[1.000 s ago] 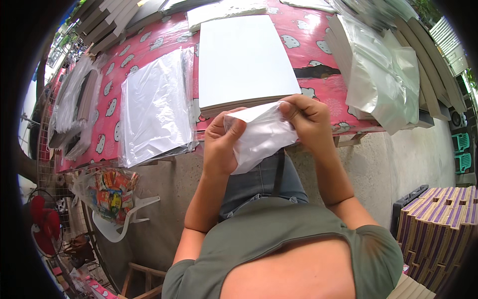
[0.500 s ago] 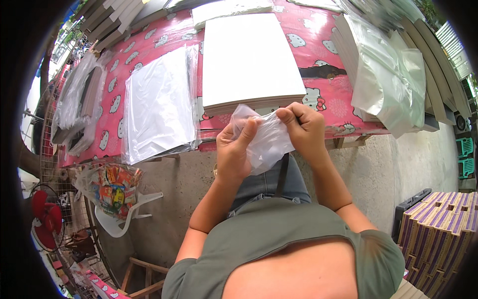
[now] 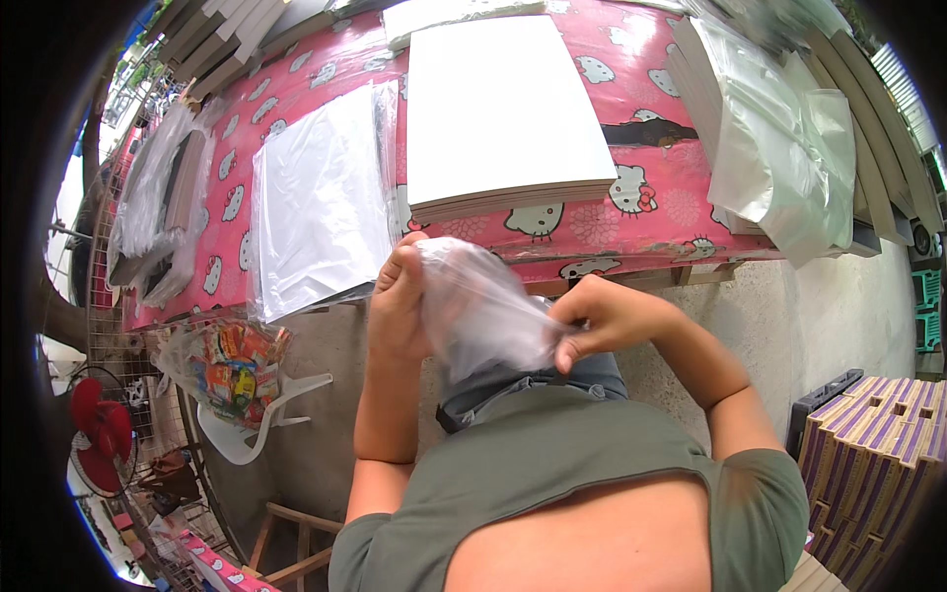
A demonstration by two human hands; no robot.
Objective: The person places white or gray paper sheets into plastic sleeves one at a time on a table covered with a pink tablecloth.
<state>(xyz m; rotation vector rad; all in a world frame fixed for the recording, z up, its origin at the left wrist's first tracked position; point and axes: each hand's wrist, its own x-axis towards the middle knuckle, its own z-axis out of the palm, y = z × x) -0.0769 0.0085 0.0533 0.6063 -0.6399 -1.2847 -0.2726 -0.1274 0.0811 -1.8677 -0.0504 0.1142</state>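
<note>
A clear plastic bag (image 3: pixel 481 308) is stretched between my two hands, in front of the table edge and above my lap. My left hand (image 3: pixel 400 301) grips its upper left side, the thumb pointing up. Lower down, my right hand (image 3: pixel 604 324) pinches the bag's right end between thumb and fingers, slightly smeared by motion. Just beyond lies a stack of white-topped boards (image 3: pixel 508 104) with brown edges. To its left rest white sheets in clear plastic wrap (image 3: pixel 321 197).
A pink cartoon-print cover (image 3: pixel 592 222) lies over the table. Clear plastic bags (image 3: pixel 784 148) drape over boards at the right. Below left, a white plastic chair (image 3: pixel 242 444) holds a bag of colourful packets (image 3: pixel 237 370). A red fan (image 3: pixel 99 429) stands farther left; stacked patterned cartons (image 3: pixel 873 474) stand at right.
My hands have moved apart, pulling the crumpled bag out wider. The left hand went left, and the right hand dropped lower toward my lap.
</note>
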